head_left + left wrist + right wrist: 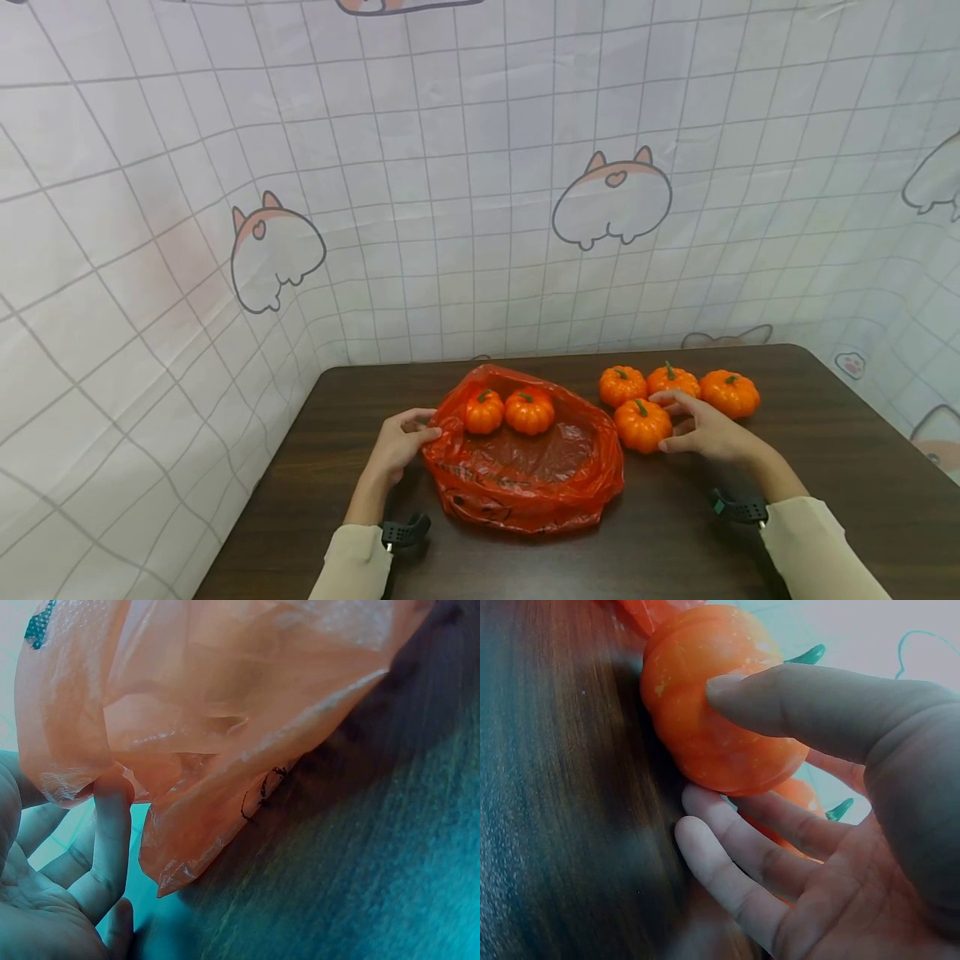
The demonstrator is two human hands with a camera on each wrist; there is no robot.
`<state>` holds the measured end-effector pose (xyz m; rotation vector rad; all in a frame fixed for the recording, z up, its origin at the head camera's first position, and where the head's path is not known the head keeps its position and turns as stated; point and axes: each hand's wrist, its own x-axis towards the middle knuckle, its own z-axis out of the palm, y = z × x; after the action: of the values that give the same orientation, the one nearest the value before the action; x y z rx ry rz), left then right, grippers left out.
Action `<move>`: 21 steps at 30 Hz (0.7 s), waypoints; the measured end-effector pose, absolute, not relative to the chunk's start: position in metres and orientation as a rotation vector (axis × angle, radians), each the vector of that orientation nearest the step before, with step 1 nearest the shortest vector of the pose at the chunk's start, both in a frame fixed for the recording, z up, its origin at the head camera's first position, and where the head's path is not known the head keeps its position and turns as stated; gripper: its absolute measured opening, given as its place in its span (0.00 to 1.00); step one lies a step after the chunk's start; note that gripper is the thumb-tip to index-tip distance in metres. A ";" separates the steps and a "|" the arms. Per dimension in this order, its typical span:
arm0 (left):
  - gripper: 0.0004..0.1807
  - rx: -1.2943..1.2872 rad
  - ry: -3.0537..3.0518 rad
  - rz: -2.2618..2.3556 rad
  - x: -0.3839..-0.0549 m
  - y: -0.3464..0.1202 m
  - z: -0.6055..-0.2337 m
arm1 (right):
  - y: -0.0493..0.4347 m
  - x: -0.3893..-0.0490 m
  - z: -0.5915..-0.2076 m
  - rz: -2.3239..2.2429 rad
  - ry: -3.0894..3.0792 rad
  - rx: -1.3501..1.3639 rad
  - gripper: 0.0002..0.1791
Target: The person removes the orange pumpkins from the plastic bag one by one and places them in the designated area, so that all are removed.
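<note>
Toward the table's far edge, left hand pinched a bag, likely steadying it; right hand gripped a pumpkin.

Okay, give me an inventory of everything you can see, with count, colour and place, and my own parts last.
Bagged pumpkins: 2, orange, side by side inside the bag
Loose pumpkins: 4, orange, right of the bag, three behind and one in front
Bag: 1, red, open on the table
Table: 1, dark brown, under everything
Backdrop: white, grey grid, cartoon animals, behind the table
Straps: 2, black, one per wrist
Sleeves: 2, cream, on your forearms
Left hand: 1, bare, pinching the bag's left edge
Right hand: 1, bare, at the front pumpkin
</note>
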<state>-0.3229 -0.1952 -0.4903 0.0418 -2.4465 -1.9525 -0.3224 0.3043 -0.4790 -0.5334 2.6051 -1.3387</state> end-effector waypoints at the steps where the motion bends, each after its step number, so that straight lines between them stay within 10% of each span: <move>1: 0.16 0.041 -2.446 -1.954 -0.323 -0.195 -0.491 | 0.304 -0.322 -0.479 -1.339 2.605 -0.532 0.41; 21: 0.17 0.030 -2.449 -1.955 -0.323 -0.195 -0.490 | 0.308 -0.325 -0.486 -1.355 2.561 -0.527 0.42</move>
<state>-0.3226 -0.1953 -0.4899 0.0296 -2.4487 -1.9553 -0.3249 0.3076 -0.4858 -0.5273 2.5606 -1.3549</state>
